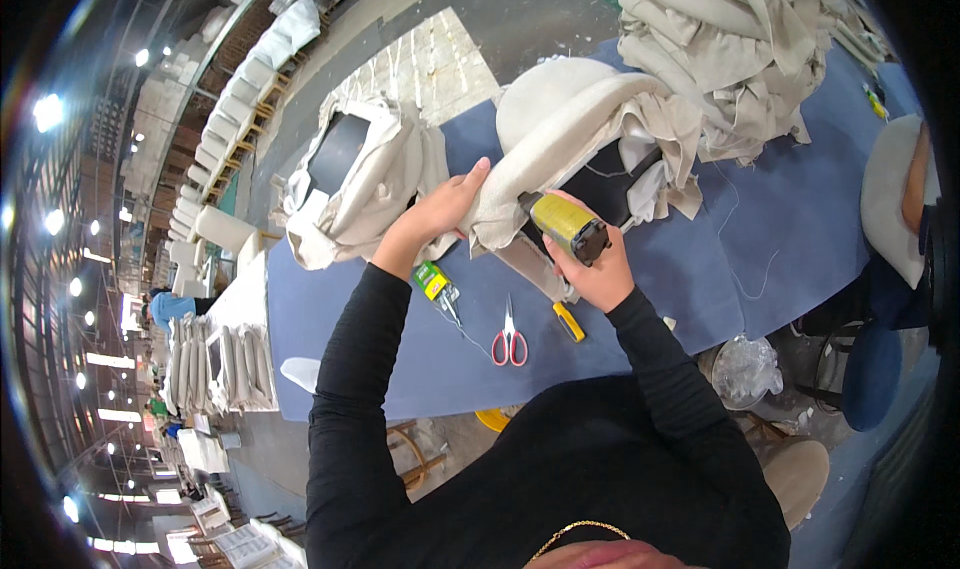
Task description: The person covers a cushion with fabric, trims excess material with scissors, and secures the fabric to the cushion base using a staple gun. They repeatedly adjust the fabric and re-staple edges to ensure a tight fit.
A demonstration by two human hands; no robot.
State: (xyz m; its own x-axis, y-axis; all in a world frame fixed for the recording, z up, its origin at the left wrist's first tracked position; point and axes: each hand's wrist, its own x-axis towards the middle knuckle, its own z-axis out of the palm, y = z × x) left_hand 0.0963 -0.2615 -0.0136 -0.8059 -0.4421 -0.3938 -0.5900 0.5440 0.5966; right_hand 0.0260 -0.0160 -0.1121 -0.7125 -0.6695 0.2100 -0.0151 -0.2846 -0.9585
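A beige upholstered chair part [545,159] lies on the blue-covered table [640,319], its loose fabric edge partly folded back over a black inner panel [605,184]. My left hand [450,204] grips its left edge, the thumb up along the fabric and the other fingers mostly hidden. My right hand [600,274] is closed around a yellow tool with black ends [562,219], held over the near edge of the part; its exact kind does not show. Nearer me lie red-handled scissors [509,344], a yellow-handled cutter [568,322] and a green-and-yellow packet [433,282].
A second beige upholstered part [365,179] sits on the left. At the back right rises a heap of beige covers [720,59]. A person's arm [915,184] rests by a pale cushion [895,204] at the right. A bag-lined bin [745,369] stands below the table's edge.
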